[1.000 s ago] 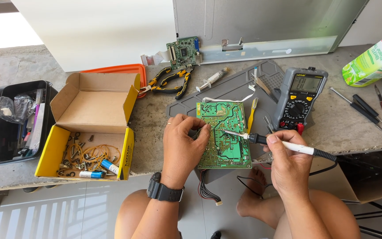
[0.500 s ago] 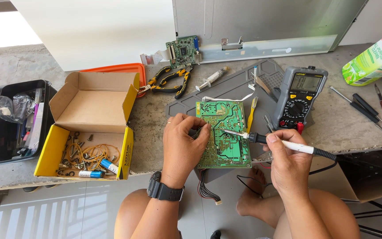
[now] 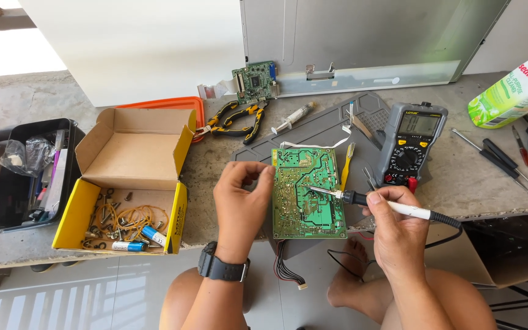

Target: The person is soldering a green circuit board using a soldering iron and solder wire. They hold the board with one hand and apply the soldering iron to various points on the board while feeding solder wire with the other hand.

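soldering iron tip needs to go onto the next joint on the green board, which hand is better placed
Right. The right hand already holds the soldering iron, its tip over the green circuit board. The left hand grips the board's left edge, steadying it.

- Right hand (image 3: 392, 229) grips a soldering iron (image 3: 386, 205), tip resting on the green circuit board (image 3: 308, 194).
- Left hand (image 3: 239, 205) pinches the board's left edge, opposite the iron.
- A multimeter (image 3: 412, 143) stands just beyond the right grip.
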